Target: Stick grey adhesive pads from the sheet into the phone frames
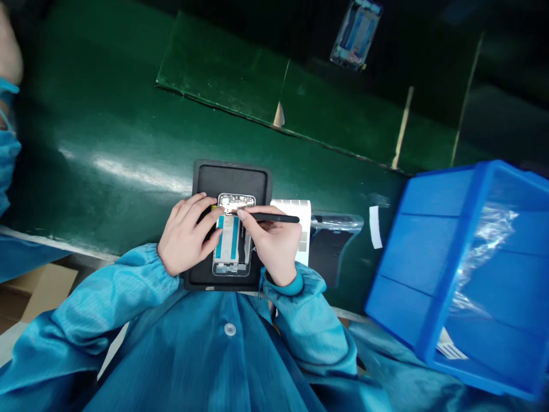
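Note:
An opened phone frame [233,245] with blue strips inside lies on a black fixture tray [234,180] at the near edge of the green bench. My left hand [189,233] rests on the frame's left side, fingers curled and pressing on it near the top. My right hand [270,240] pinches a thin black tool [274,218], which lies nearly level with its tip at the frame's upper part. Both arms wear blue sleeves.
A white sheet of small labels [300,220] and a black part in a clear bag [332,243] lie right of the tray. A big blue bin [467,269] with plastic bags stands at right. Another phone frame [355,34] lies far back. Another person's blue sleeve [8,154] shows at left.

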